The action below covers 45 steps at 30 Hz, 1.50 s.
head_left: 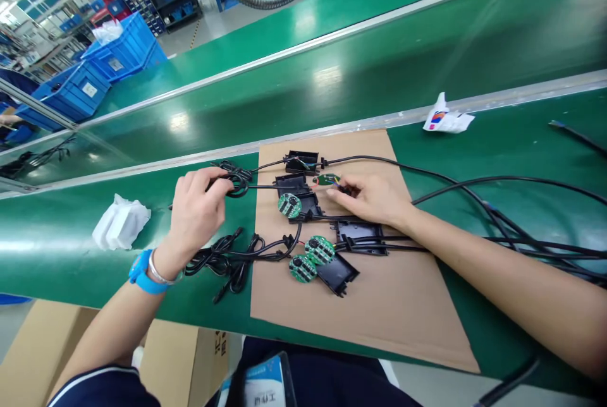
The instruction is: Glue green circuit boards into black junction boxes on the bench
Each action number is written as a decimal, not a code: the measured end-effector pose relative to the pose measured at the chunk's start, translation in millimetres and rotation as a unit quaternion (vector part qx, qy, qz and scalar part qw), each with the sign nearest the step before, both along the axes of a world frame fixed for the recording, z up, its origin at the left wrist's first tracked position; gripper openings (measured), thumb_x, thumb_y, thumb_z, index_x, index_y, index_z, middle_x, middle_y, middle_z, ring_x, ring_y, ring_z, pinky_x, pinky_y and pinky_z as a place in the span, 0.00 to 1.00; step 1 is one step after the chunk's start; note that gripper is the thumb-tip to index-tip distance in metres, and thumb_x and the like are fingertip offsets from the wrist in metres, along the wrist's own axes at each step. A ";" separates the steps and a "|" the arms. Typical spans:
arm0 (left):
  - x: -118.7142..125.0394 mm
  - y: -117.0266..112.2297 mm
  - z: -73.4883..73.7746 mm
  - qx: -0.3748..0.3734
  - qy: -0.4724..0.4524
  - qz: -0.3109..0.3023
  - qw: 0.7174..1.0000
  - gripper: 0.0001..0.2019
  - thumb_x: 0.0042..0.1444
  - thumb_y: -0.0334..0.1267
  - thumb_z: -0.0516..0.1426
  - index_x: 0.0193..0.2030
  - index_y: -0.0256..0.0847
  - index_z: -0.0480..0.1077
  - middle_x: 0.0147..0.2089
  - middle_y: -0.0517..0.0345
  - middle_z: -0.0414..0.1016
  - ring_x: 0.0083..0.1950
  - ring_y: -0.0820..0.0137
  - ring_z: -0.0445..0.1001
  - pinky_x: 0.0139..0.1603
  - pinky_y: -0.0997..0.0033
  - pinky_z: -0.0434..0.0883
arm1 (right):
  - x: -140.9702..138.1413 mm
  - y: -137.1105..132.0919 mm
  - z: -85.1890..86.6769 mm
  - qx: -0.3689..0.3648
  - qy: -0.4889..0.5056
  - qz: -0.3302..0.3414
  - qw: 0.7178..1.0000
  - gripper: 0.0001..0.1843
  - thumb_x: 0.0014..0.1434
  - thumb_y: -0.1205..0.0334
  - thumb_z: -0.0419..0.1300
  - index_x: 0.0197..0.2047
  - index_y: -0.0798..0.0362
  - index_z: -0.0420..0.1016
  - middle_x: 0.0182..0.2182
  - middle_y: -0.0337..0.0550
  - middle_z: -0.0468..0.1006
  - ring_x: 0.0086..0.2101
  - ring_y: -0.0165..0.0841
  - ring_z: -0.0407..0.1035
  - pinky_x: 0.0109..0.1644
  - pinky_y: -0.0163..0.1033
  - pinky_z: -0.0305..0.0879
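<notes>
Head view shows the green table point(512, 148) and the cardboard sheet point(389, 318) on it; just left of the sheet our left hand point(196, 211) is closed around a coiled black cable point(237, 181), and our right hand point(374, 200) pinches wires point(337, 183) beside a small green board point(326, 179). We fear a strong pull on the cable may tear these thin wires off.

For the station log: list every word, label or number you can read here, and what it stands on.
Nothing reads clearly.
Cardboard box: black print, blurred.
Blue-and-white card: characters too blurred.
White packet: red and blue logo, no legible word.
Blue crates: white labels, too small.
</notes>
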<state>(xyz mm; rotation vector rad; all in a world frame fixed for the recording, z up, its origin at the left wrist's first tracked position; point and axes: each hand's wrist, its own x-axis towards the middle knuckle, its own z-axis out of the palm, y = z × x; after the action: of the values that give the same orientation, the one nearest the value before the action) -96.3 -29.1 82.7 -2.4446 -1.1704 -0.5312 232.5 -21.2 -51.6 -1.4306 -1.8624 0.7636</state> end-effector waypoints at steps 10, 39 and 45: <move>-25.4 32.2 -34.0 -0.198 0.156 0.126 0.959 0.09 0.62 0.28 0.53 0.45 0.42 0.71 0.51 0.48 0.71 0.47 0.60 0.73 0.46 0.62 0.72 | 12.8 13.7 25.1 -0.089 0.210 0.049 0.972 0.13 0.56 0.54 0.65 0.41 0.51 0.75 0.37 0.47 0.81 0.32 0.34 0.75 0.34 0.41 0.75; 63.8 74.0 -83.9 -0.410 -0.101 -0.125 0.898 0.21 0.60 0.31 0.59 0.60 0.39 0.65 0.56 0.48 0.77 0.53 0.63 0.78 0.55 0.58 0.75 | 12.8 17.4 14.5 0.236 -0.126 0.017 0.963 0.14 0.61 0.68 0.55 0.42 0.49 0.82 0.36 0.44 0.83 0.35 0.39 0.77 0.42 0.45 0.77; 56.6 70.6 -88.8 -0.349 -0.073 -0.114 0.927 0.12 0.63 0.29 0.53 0.50 0.41 0.73 0.53 0.53 0.79 0.54 0.63 0.77 0.56 0.59 0.75 | 15.4 19.9 7.9 0.233 -0.142 0.029 0.962 0.14 0.63 0.69 0.54 0.42 0.49 0.81 0.37 0.42 0.83 0.36 0.37 0.76 0.43 0.44 0.76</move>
<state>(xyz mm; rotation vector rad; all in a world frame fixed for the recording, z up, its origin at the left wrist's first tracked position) -39.6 41.5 -6.1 -3.2248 -1.3067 -0.4085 247.8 -1.3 -43.7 -1.2258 -2.1279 0.1210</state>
